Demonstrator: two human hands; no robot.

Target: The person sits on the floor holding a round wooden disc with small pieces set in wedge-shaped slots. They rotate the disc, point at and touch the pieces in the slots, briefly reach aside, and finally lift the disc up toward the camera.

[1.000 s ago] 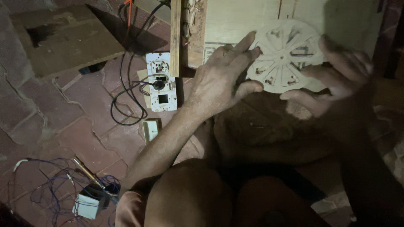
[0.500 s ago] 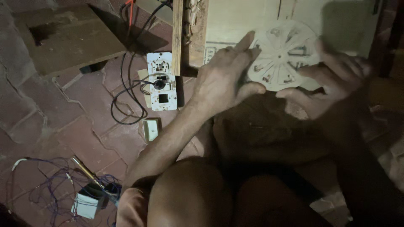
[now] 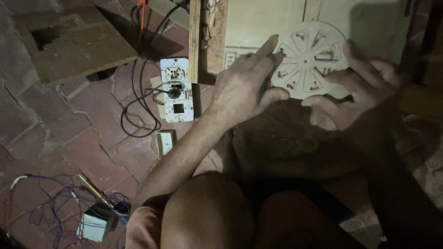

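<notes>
Down near the knees, tangled purple wires (image 3: 50,203) on rough brick paving (image 3: 41,115). Further out, left hand (image 3: 242,87) and right hand (image 3: 364,90) pinch a round, slotted wooden disc (image 3: 309,60) at its edges, against the pale plywood board (image 3: 267,23); right fingers shadowed.
</notes>
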